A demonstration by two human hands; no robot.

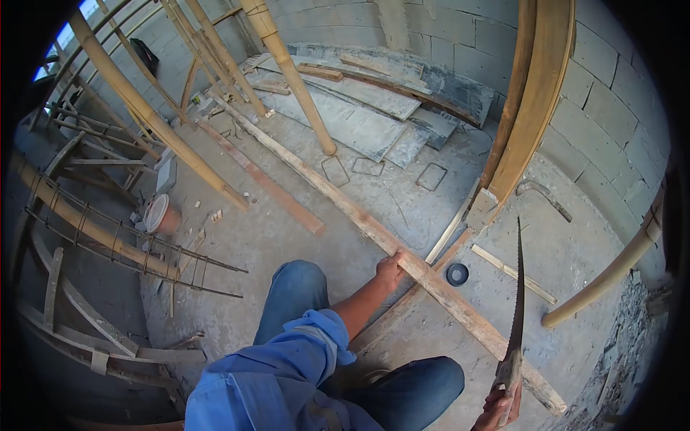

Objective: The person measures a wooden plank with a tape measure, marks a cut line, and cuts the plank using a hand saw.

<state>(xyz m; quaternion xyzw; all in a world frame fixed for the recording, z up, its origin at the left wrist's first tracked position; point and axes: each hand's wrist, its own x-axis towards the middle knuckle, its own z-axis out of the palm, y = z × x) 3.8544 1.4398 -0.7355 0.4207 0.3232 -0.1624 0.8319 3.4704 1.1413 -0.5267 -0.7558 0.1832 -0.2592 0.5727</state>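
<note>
Taking the middle of the view as the clock's centre, the long wooden board (368,224) runs from between 10 and 11 o'clock to between 4 and 5 o'clock, lying across a plank (388,316) low over the floor (575,258). The left hand (389,269), towards 5 o'clock, grasps the board close to that crossing. The right hand (491,412), farther out at 5 o'clock, is wrapped around the handle of the saw (518,309); its blade points to 12 o'clock, teeth facing 9. Whether the saw touches the board I cannot tell.

Handling this pair well, I judge, calls for firm downward pressure from the left hand so the board cannot roll or slide, fingers well clear of the teeth, and a relaxed, straight right wrist. The board's near end overhangs the plank, so it may bounce if pressed unevenly.

As for containers, a reddish bucket (170,219) sits at 9 o'clock; its pale round top shows, but what it holds cannot be made out.
</note>
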